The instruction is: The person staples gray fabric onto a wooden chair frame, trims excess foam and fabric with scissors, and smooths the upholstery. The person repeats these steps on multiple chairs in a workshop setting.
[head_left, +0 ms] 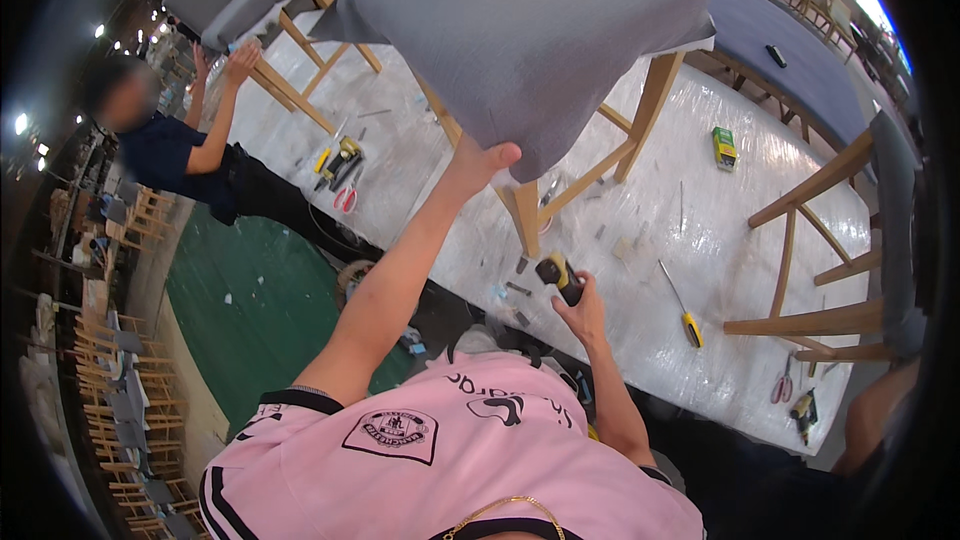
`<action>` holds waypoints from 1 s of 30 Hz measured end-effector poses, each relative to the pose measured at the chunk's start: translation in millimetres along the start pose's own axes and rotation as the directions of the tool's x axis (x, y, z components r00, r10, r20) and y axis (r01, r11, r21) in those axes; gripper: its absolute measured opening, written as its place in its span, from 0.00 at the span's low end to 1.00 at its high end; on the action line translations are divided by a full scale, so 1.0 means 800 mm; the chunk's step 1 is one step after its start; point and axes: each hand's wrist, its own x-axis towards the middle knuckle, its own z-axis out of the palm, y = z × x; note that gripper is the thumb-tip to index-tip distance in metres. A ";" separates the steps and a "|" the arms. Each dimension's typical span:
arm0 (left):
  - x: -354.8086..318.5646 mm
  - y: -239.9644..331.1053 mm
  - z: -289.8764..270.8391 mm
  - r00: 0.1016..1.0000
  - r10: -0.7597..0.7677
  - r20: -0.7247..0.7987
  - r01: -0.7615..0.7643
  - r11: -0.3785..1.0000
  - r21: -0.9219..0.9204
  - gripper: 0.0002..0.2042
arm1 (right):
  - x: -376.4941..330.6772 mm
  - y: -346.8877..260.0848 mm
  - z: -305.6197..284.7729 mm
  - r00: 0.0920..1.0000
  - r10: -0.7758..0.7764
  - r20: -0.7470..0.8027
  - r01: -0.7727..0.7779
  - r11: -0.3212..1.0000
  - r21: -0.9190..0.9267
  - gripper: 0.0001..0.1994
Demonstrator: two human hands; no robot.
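A chair with a wooden frame (650, 118) stands on the plastic-covered table, grey fabric (540, 25) draped over its seat. At the near corner of the seat my left hand (484, 168) is closed on the fabric, thumb on top and the other fingers hidden beneath. Lower down, beside the chair's front leg, my right hand (585, 310) is wrapped round a black-and-yellow power tool (560, 278). Its exact kind does not show clearly. The tool is apart from the fabric.
On the table (640, 280) lie a yellow-handled screwdriver (690, 328), a green-and-yellow box (724, 148), red-handled scissors (345, 200) and small scraps. Another chair (820, 325) lies tipped at the right. At the left a co-worker (180, 155) handles a grey chair (262, 2).
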 end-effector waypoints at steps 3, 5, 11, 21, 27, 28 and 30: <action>-0.001 -0.001 -0.001 0.999 -0.004 -0.037 0.006 0.999 0.040 0.67 | -0.007 -0.114 -0.065 0.988 -0.119 -0.100 0.130 0.985 0.111 0.30; -0.003 0.009 0.008 0.999 -0.036 -0.025 0.035 0.999 -0.007 0.68 | -0.010 -0.201 -0.117 0.999 0.032 -0.019 -0.026 0.964 0.266 0.24; 0.003 0.020 0.011 1.000 -0.028 -0.005 0.028 1.000 -0.011 0.68 | -0.016 -0.288 -0.172 0.967 -0.252 -0.034 0.234 0.830 0.507 0.11; 0.006 0.022 0.007 1.000 -0.010 0.021 0.009 0.999 0.041 0.66 | 0.005 -0.346 -0.175 0.955 -0.296 -0.011 0.250 0.786 0.566 0.11; 0.003 0.014 0.005 1.000 -0.009 0.018 0.008 0.999 0.042 0.60 | -0.001 -0.372 -0.176 0.961 -0.277 -0.011 0.221 0.740 0.636 0.11; 0.003 0.017 0.006 1.000 -0.005 0.022 0.004 0.999 0.033 0.60 | -0.001 -0.374 -0.175 0.964 -0.265 -0.017 0.214 0.738 0.640 0.11; 0.005 0.022 0.008 0.999 0.004 0.035 -0.004 1.000 0.014 0.59 | -0.002 -0.376 -0.172 0.971 -0.238 -0.034 0.202 0.734 0.648 0.11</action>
